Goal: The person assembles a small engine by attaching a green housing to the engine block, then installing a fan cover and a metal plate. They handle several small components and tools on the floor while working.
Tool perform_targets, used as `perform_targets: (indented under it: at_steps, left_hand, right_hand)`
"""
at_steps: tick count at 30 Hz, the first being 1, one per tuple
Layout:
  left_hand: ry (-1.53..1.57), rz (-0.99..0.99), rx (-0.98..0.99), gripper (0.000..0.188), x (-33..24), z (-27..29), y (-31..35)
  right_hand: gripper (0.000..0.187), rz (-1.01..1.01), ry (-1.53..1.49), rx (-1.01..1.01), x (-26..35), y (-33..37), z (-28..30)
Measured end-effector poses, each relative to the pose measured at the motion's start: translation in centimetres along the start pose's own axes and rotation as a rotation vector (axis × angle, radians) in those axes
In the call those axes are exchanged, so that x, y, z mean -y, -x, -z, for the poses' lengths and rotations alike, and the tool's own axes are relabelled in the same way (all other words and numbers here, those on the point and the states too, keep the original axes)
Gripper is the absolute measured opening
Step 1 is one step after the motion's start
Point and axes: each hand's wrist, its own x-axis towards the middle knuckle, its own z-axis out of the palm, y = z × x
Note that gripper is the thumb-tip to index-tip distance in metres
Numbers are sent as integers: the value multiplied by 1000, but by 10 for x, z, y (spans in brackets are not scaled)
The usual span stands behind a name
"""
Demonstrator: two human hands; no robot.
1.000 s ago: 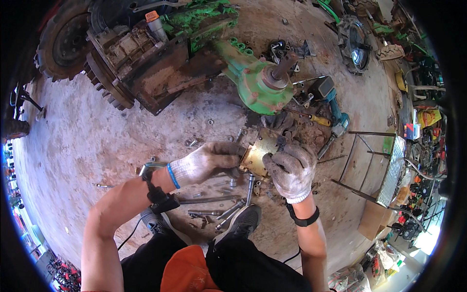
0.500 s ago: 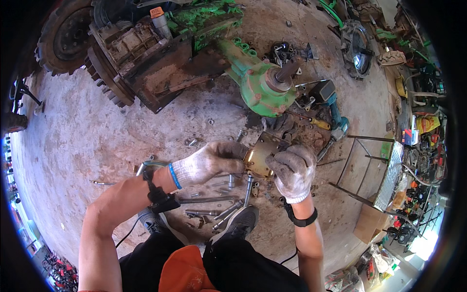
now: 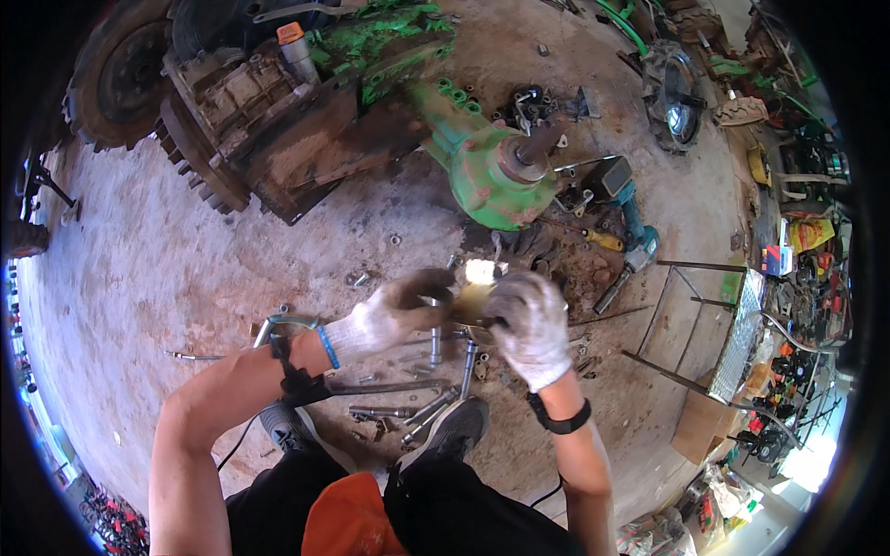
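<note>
Between my two gloved hands is a brassy metal plate [image 3: 472, 300], tilted so that its far edge shines bright. My left hand [image 3: 394, 310], in a soiled white work glove, closes on its left edge. My right hand [image 3: 530, 326], gloved the same way, grips the right side and hides part of it. Motion blurs the plate and the fingertips. On the floor below lie a socket wrench [image 3: 469, 369] and several sockets and extension bars [image 3: 431, 405], close to my shoes. Past the plate stands a green gear housing [image 3: 505, 190] with a shaft sticking up.
A cordless impact wrench [image 3: 637, 236] and a yellow-handled screwdriver [image 3: 603, 240] lie to the right. Beyond them is a metal frame [image 3: 687, 306]. A rusty machine body [image 3: 306, 153] with a toothed wheel fills the far left. Loose bolts [image 3: 362, 279] lie on the concrete floor.
Both hands have moved slightly left with the plate. The plate has tilted, and its far edge now reflects bright light. The whole view has shifted a little.
</note>
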Motion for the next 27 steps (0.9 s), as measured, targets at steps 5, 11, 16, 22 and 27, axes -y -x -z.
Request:
perform_targets:
  at_steps: [5, 11, 16, 22, 27]
  left_hand:
    - [-138, 142, -62, 63, 17, 21, 16]
    - [-280, 145, -40, 47, 23, 28, 19]
    - [-358, 117, -133, 42, 16, 34, 20]
    - [-90, 22, -443, 49, 25, 77, 11]
    - [68, -42, -557, 56, 31, 114, -20]
  right_hand:
    - [25, -221, -87, 301, 27, 13, -30]
    - [55, -644, -537, 712, 34, -6, -38]
    - [74, -732, -617, 828, 46, -7, -38]
    - [53, -877, -433, 676, 3, -3, -12]
    - [66, -703, 262, 444, -47, 4, -21]
